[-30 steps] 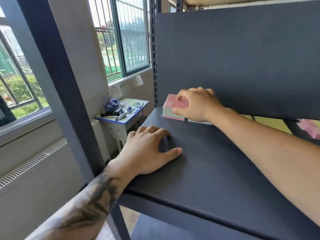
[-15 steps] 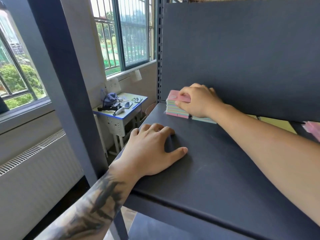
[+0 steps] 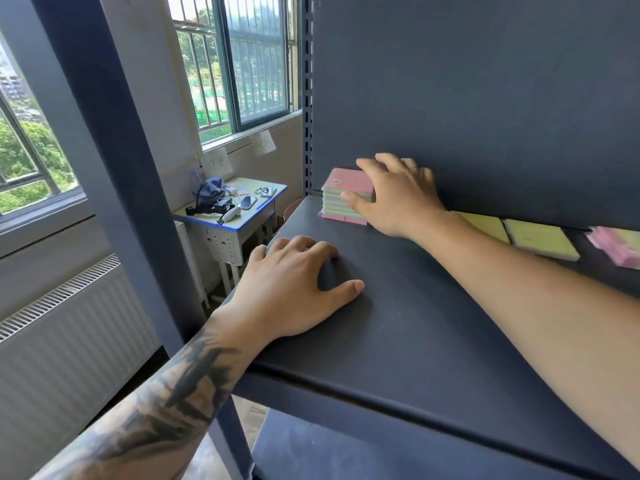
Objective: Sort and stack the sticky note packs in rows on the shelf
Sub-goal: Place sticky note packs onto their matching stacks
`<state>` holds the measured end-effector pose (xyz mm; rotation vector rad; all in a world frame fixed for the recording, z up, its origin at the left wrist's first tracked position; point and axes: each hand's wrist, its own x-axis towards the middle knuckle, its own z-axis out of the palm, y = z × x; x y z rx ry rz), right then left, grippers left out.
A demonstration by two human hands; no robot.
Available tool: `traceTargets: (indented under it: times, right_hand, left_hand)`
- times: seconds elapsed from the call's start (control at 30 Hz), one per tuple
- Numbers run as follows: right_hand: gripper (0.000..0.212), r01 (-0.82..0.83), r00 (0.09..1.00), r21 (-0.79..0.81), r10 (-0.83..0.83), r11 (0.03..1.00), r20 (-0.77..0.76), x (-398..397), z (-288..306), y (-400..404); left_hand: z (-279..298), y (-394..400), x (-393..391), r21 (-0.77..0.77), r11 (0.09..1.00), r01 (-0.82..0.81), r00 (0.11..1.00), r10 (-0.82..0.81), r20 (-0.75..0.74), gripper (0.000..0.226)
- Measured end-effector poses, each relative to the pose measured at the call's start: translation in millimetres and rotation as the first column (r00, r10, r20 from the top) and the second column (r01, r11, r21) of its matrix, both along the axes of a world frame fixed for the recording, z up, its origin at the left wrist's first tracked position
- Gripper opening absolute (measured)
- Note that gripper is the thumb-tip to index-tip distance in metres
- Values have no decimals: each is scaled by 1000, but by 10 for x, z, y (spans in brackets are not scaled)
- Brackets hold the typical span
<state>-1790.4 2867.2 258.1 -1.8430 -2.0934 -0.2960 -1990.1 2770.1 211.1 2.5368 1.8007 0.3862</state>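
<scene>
A stack of sticky note packs [image 3: 341, 202], pink on top with pastel layers below, stands in the back left corner of the dark shelf [image 3: 433, 341]. My right hand [image 3: 398, 199] holds the stack's right end, with the thumb on its front face and the fingers arched over its top towards the back panel. My left hand [image 3: 294, 289] rests flat on the shelf near the left front edge and holds nothing. Two yellow-green packs [image 3: 540, 239] lie flat along the back to the right of my right arm. A pink pack [image 3: 620, 245] lies at the far right.
The shelf's back panel [image 3: 485, 98] rises right behind the stack. An upright post [image 3: 104, 168] stands at the front left. Beyond the shelf are a small desk [image 3: 239, 209] with a bag and phones, a radiator [image 3: 69, 341] and barred windows.
My right hand has slid from on top of the pink pack to the stack's right end, uncovering most of the pink top. My left hand has stayed in place.
</scene>
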Motion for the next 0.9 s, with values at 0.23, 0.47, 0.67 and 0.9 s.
traceTargets:
  times: [0.23,0.47,0.67,0.9]
  right_hand:
    - [61,-40,998,-114,46,993,43,611,-227,-1317]
    - [65,133,979,-255,-167,958,-116,2085,-404,-3030]
    - [60,271,939,-208,-306,940,-159,3465,-535,-4947]
    - [61,482,810,-225,-528,847,-256,4826,-702,-6718]
  left_hand:
    - [78,-406,288,-60,998,-16,1000,14,-26,92]
    - [50,-1530,1633,-90,974,209,976,-214,-45,85]
    - [0,-2782,3214,-37,892,451,889,-452,-77,74]
    - [-64,-4094,4759,-51,713,700,709,-701,-74,71]
